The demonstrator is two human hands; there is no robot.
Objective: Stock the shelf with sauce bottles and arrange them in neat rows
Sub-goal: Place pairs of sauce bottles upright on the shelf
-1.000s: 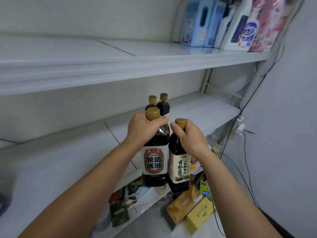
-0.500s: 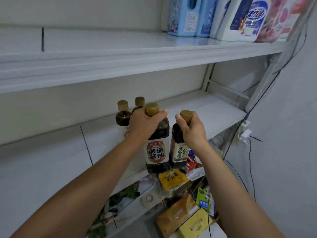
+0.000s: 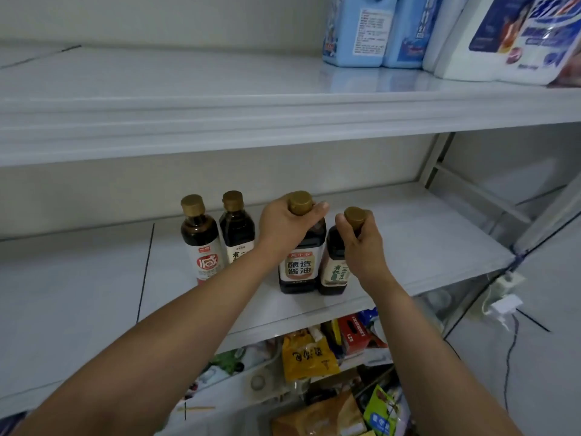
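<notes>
Left hand (image 3: 284,226) curled round neck of large dark gold-capped sauce bottle (image 3: 300,256), right hand (image 3: 361,243) gripping neck of smaller dark gold-capped bottle (image 3: 338,262), both upright, touching, near front edge of white middle shelf (image 3: 424,240), two more gold-capped dark bottles (image 3: 217,237) standing just left, blue and white detergent jugs (image 3: 424,29) on shelf above.

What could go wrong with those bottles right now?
1. The big bottle and small bottle, gripped by the necks in the left hand and right hand, sit near the shelf front edge; a nudge might tip them off.
2. The left forearm passes close to the red-label bottle and its neighbour and could knock them.
</notes>
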